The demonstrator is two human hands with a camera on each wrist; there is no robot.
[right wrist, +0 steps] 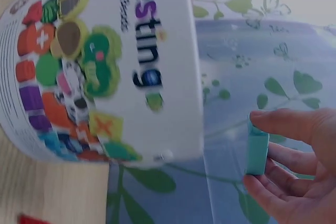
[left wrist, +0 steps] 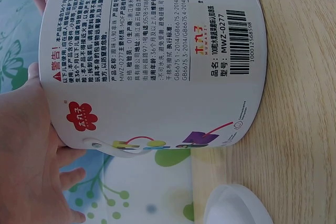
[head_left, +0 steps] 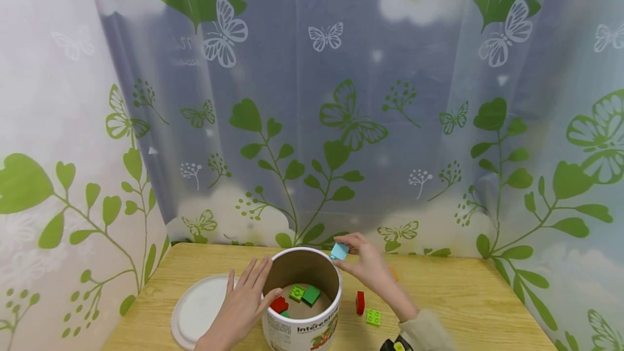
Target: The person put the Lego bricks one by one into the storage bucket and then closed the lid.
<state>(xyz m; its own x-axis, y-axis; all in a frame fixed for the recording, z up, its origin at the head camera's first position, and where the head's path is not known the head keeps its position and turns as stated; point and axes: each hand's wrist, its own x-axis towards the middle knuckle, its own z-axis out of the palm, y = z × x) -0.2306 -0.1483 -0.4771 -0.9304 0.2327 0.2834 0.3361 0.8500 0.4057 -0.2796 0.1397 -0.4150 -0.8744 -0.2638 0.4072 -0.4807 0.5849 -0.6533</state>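
Note:
A round white bucket [head_left: 301, 316] with printed labels stands on the table. Inside it lie a red block [head_left: 279, 304], a lime-green block [head_left: 297, 292] and a darker green block [head_left: 311, 296]. My left hand [head_left: 251, 299] lies against the bucket's left rim with its fingers extended and spread. Between thumb and fingers, my right hand [head_left: 365, 264] pinches a light blue building block [head_left: 339, 251] at the height of the right rim, just outside the opening. In the right wrist view the same block [right wrist: 257, 150] is held up beside the bucket wall.
A white round lid [head_left: 197, 307] lies on the table left of the bucket. To the right are a red block [head_left: 360, 303], a lime-green block [head_left: 373, 317] and an orange piece [head_left: 394, 273] partly behind the right forearm. A patterned curtain [head_left: 312, 123] hangs behind the table.

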